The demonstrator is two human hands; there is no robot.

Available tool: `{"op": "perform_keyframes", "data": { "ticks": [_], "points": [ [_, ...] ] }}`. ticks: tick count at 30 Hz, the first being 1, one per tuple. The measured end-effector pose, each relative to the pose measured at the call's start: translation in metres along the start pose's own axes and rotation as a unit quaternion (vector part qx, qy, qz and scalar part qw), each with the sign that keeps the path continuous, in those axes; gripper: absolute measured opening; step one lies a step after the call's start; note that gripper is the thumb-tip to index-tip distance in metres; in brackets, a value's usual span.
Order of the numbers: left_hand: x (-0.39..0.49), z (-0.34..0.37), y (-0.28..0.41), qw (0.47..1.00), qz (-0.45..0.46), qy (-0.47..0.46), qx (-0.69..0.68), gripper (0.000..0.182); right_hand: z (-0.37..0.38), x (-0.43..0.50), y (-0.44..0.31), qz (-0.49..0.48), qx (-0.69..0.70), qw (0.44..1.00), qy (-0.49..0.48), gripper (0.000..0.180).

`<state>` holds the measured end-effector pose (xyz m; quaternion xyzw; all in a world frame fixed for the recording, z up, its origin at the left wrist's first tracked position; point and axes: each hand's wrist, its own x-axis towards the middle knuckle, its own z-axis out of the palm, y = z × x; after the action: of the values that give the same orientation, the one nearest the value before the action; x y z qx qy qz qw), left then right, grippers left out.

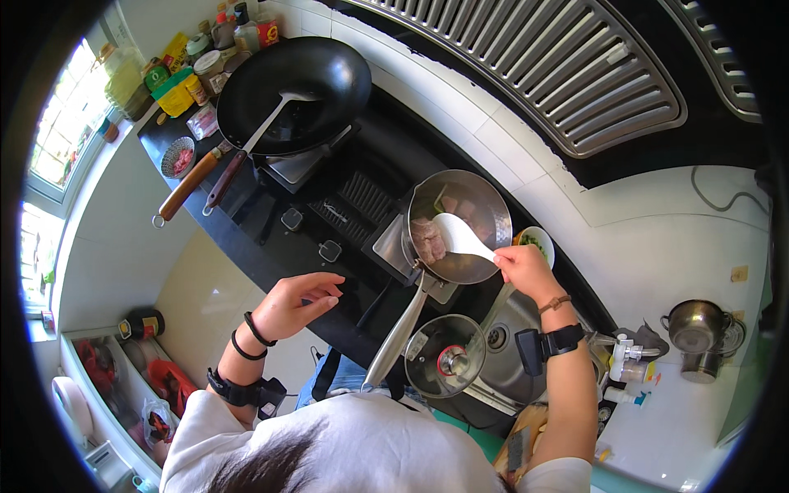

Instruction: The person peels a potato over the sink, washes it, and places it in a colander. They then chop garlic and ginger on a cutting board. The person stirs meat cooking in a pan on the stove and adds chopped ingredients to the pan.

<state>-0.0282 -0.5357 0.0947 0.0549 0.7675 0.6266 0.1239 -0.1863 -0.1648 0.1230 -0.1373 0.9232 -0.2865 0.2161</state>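
Between the fingers of my right hand (524, 269) is the handle of a white rice paddle (457, 234). Its broad end reaches into a steel saucepan (493, 203) on the right burner. Pieces of meat (428, 240) lie in the pan in some liquid, one large piece right against the paddle. The long metal handle (400, 336) of the pan points toward my body. My left hand (302, 304) hovers over the stove's front edge, fingers slightly apart, holding nothing.
A black wok (345, 74) with a spatula (265, 132) in it sits on the left burner, its wooden handle overhanging the front. A glass lid (431, 363) lies beside the sink (524, 336). Nearby are a bowl of chopped greens (535, 240) and a bowl of raw meat (179, 161).
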Motion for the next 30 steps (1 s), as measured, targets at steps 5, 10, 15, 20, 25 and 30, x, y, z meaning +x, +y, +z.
{"op": "perform_keyframes", "data": {
  "ticks": [5,10,15,20,25,30],
  "points": [
    [0.006,0.004,0.000,1.000,-0.005,-0.010,-0.002,0.032,-0.015,0.004,0.007,0.033,0.037,0.997,-0.052,0.018],
    [0.009,0.008,0.001,1.000,-0.018,-0.011,0.000,0.031,-0.006,0.024,0.001,-0.007,-0.038,0.996,-0.077,0.028],
    [0.008,0.010,0.000,1.000,-0.019,-0.006,-0.020,0.031,0.008,0.032,-0.011,-0.008,0.013,0.996,-0.088,0.026],
    [0.010,0.015,-0.003,1.000,0.005,0.010,-0.027,0.030,-0.004,0.013,-0.013,-0.032,-0.049,0.996,-0.068,0.020],
    [0.020,0.020,0.000,0.999,0.033,0.035,-0.003,0.027,0.002,-0.010,-0.014,-0.111,-0.121,0.986,0.040,0.017],
    [0.033,0.022,0.008,0.997,0.062,0.044,0.012,0.025,0.029,-0.014,-0.011,-0.093,-0.041,0.991,0.087,0.017]
  ]
}}
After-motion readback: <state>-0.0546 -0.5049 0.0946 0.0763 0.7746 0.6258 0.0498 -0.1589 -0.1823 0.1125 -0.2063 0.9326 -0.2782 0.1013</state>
